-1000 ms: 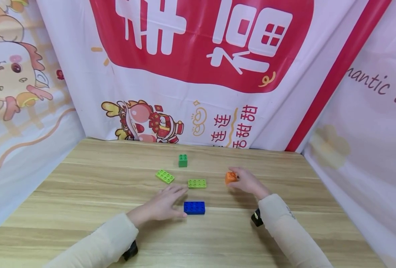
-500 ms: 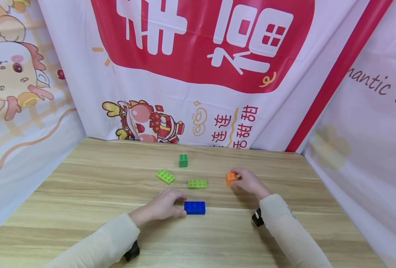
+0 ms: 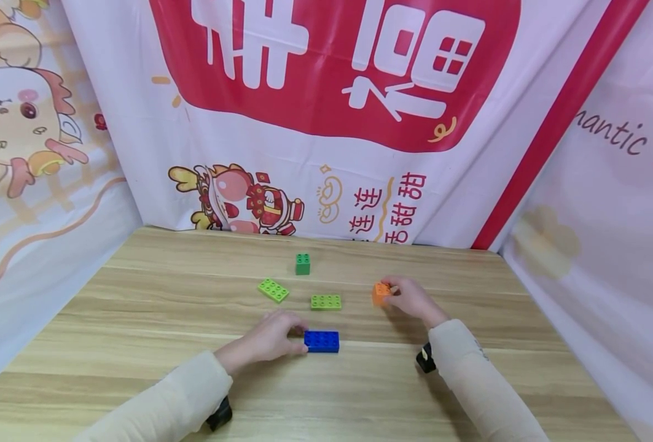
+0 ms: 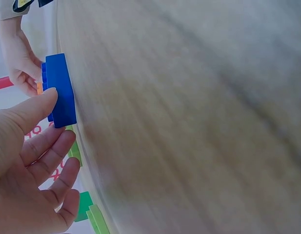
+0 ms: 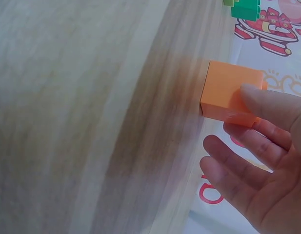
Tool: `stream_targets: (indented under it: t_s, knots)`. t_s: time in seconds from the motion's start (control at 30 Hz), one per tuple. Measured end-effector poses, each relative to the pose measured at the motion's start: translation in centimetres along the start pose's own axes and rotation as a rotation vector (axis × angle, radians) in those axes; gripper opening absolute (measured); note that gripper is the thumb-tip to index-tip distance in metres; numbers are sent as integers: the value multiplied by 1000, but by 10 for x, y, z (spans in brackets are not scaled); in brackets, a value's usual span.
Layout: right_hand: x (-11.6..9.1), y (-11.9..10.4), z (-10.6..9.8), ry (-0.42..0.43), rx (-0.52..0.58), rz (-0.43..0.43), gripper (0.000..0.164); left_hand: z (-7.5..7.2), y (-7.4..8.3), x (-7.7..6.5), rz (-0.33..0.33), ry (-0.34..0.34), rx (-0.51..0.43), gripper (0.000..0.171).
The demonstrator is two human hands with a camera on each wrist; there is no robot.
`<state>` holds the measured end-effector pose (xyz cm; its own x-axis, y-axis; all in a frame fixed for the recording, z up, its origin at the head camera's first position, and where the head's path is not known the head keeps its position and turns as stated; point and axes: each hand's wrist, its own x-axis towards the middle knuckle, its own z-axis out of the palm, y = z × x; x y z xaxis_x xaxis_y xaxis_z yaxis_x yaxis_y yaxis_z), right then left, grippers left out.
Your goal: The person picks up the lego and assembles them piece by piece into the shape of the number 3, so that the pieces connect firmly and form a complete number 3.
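Observation:
My left hand (image 3: 275, 336) pinches the left end of a blue toy building brick (image 3: 322, 342), thumb along its near side and fingertips at the far side. The left wrist view shows the thumb (image 4: 40, 105) against the blue brick (image 4: 61, 92), with the other fingers loosely bent below. On the right, my right hand (image 3: 411, 299) holds an orange brick (image 3: 381, 293) between thumb and fingers. Up close in the right wrist view, the orange brick (image 5: 230, 90) is a block with smooth sides, the thumb on one face and fingertips under the opposite edge.
Two flat lime-green bricks (image 3: 273, 290) lie beyond the blue one, the second lime brick (image 3: 326, 302) just behind it. A taller green brick (image 3: 302, 264) stands farther back. Printed cloth (image 3: 326, 123) walls the wooden table (image 3: 193, 270) at the back and sides.
The fingers of my left hand have come in around the blue brick's left end, after lying spread beside it. My right hand stays at the orange brick, almost still.

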<state>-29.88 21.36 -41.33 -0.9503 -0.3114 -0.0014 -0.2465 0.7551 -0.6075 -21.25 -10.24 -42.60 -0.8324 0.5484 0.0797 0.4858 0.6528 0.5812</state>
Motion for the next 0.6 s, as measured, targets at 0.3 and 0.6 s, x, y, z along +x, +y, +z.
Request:
stream_targets:
  t_s: [0.3, 0.6]
  knots:
    - [-3, -3, -2, 24, 13, -14, 42, 0, 2, -1, -2, 18, 5, 30]
    - [-8, -10, -4, 40, 42, -51, 42, -1, 2, -1, -8, 4, 4, 30]
